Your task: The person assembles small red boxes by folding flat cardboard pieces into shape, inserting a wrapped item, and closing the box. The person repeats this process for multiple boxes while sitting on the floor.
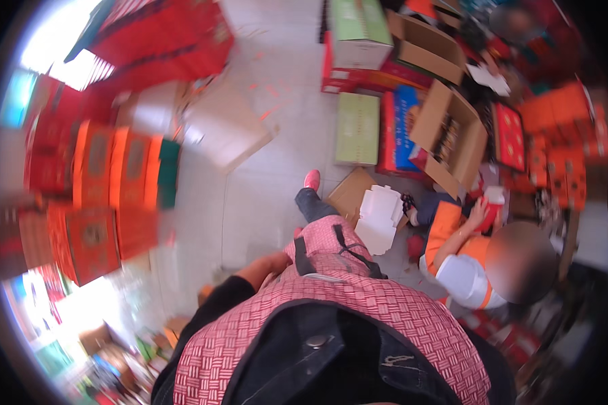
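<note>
My left hand (274, 262) hangs at my left side against the red-and-white patterned apron (324, 243). Its fingers are blurred and partly hidden by the cloth, so whether it grips anything does not show. No part of my right hand comes into the picture. Below me one leg in dark trousers with a pink shoe (311, 179) is stretched forward on the floor. Just right of that leg lie a flattened brown cardboard piece (350, 192) and an unfolded white carton (380, 219).
At right a person in an orange top (446, 226) holds a small red box (494, 197). Open brown cartons (467, 125), green boxes (358, 128) and a blue box (405, 125) stand ahead of them. Orange boxes (91, 233) are stacked at left; a cardboard sheet (226, 128) lies on the tiles.
</note>
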Available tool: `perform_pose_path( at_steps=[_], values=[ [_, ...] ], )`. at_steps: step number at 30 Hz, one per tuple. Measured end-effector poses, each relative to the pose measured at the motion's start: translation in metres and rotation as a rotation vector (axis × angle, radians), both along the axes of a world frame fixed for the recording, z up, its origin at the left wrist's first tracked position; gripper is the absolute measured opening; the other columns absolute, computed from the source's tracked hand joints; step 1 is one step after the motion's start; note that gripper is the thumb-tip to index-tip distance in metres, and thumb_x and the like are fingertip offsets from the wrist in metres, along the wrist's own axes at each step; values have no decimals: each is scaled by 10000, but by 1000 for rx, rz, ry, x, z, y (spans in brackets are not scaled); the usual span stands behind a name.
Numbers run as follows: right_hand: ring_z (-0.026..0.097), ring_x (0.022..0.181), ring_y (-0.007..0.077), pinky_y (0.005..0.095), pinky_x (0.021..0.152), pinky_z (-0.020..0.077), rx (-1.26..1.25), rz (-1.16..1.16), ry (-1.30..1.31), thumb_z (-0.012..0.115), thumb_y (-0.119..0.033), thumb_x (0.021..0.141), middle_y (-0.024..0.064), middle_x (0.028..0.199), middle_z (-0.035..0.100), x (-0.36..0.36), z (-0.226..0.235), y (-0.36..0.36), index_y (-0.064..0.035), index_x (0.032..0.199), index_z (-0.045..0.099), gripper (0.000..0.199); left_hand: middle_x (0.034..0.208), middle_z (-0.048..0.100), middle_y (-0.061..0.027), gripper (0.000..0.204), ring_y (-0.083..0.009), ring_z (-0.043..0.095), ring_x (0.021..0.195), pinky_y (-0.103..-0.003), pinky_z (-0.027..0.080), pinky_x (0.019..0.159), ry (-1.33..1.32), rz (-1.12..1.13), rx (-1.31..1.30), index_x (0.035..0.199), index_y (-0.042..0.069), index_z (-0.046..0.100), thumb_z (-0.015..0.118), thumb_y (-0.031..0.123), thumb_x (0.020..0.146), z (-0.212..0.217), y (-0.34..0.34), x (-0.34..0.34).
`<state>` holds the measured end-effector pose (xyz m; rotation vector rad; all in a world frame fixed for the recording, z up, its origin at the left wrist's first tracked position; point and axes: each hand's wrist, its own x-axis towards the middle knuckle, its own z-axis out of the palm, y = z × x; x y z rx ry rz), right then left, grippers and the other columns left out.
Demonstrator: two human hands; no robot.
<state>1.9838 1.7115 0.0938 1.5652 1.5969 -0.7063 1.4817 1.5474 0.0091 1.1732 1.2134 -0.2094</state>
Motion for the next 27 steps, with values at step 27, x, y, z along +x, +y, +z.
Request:
perform_pose_path(
  at_steps=[27],
  values=[
    [612,941,352,419,808,500,-410,-998,206,615,-122,707,193,964,644,-388,-62,-81,-39,925,674,241,897,656,4,246,-129,573,873,-279,463,778,131,-721,-691,1071,48,660,561,124,859,-11,549,-183]
  ],
)
